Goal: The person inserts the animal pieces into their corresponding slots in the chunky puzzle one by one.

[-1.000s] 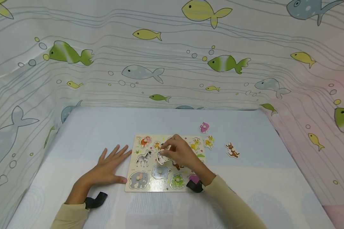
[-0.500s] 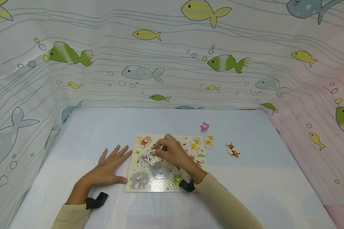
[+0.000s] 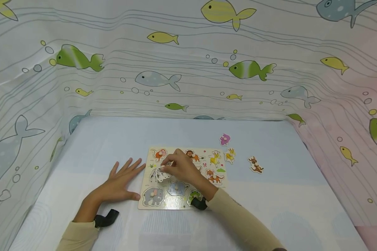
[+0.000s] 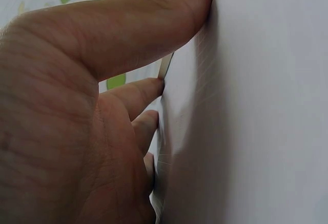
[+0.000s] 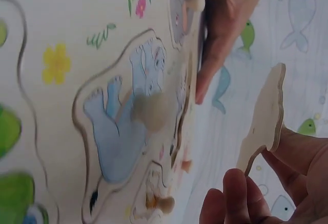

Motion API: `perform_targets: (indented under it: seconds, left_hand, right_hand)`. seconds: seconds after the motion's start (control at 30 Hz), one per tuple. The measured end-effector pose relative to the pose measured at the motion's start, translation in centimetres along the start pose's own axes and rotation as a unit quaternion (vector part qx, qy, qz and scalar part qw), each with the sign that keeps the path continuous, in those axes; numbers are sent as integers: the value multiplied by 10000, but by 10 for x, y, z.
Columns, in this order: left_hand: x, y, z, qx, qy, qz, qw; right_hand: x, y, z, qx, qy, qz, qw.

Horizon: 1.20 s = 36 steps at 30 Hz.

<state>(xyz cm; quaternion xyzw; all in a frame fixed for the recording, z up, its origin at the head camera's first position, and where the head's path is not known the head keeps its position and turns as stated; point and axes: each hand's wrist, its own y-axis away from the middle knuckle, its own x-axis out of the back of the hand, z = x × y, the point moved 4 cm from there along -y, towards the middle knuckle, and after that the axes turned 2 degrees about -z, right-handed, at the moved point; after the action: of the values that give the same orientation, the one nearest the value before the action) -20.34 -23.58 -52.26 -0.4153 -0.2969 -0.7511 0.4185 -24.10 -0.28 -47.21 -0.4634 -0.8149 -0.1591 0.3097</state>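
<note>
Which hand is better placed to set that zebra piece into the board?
Probably the right hand: it pinches the zebra piece above the puzzle board. The left hand lies spread beside it, holding nothing.

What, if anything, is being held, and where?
A striped puzzle piece, pinched in the right hand; whether by knob or edge, I can't tell. The left hand holds nothing.

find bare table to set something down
Bare table: between puzzle board and curtain, and right of the kangaroo piece. Crowded: the board, where the right hand holds the zebra piece; its left edge, by the left hand; its far right corner, near the yellow piece and purple piece.
</note>
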Motion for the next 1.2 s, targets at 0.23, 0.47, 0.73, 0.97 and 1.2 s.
perform_targets:
  seconds: [0.23,0.47,0.73,0.97,1.2]
  left_hand:
    - [-1,-1,0,-18,-9,-31,10000]
    - [1,-2,1,-50,8,24,10000]
    - [0,-3,-1,-18,-83,20,10000]
    - [-1,-3,-2,28,-81,16,10000]
    - [0,-2,0,37,-98,-16,9999]
  right_hand:
    - [-16,-3,-1,-239,100,159,9995]
    - [-26,-4,1,-552,309,383,9973]
    - [-30,-7,2,-592,847,464,9936]
    - [-32,-8,2,-344,1675,613,9834]
    - [-35,-7,2,-285,2015,659,9769]
